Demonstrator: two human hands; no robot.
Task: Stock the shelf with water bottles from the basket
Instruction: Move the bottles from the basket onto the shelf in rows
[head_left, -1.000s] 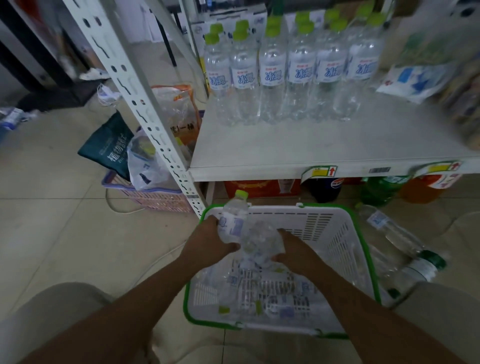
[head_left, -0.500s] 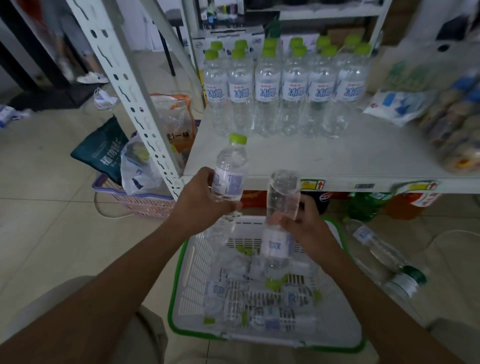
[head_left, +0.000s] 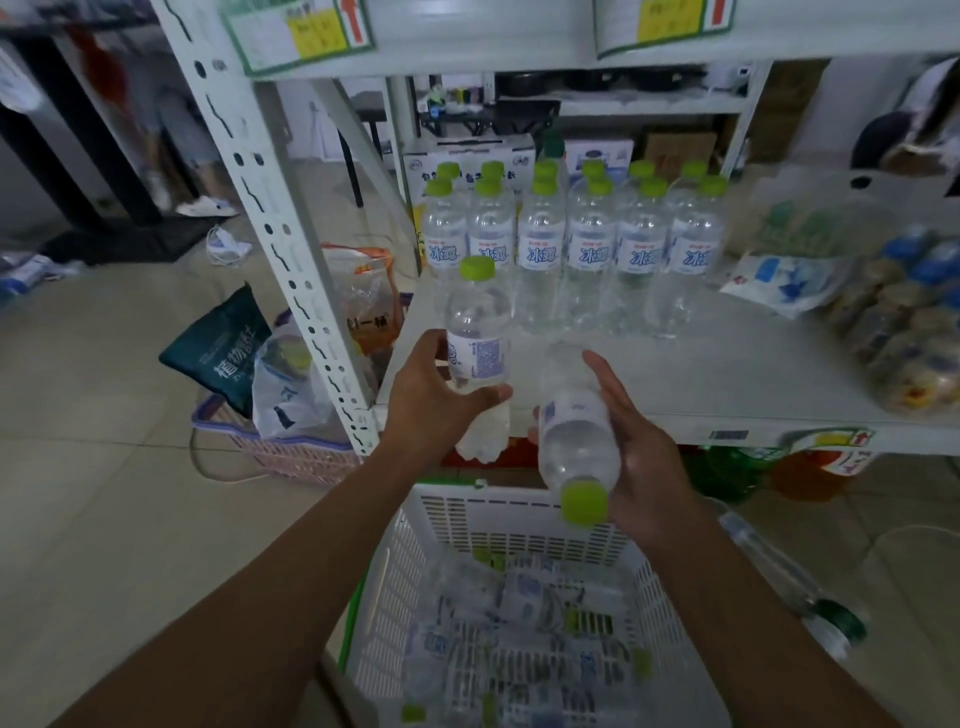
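Mid-frame, the left grip (head_left: 436, 397) is grasping an upright bottle (head_left: 475, 338) at the shelf (head_left: 701, 374) edge; the right grip (head_left: 644, 467) is clasping an inverted bottle (head_left: 574, 431) above the basket (head_left: 519, 514), likely needing righting before placing.

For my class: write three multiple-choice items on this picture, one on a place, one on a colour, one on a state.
1. Where do the standing bottles stand? A on the floor; B at the back of the shelf; C on a chair.
2. What colour are their caps? A green; B red; C blue.
3. How is the bottle in the right hand turned? A cap up; B lying on the shelf; C cap towards the person.
Answers: 1 B, they line the shelf's rear; 2 A, every cap is lime green; 3 C, its cap is the end nearest the camera.
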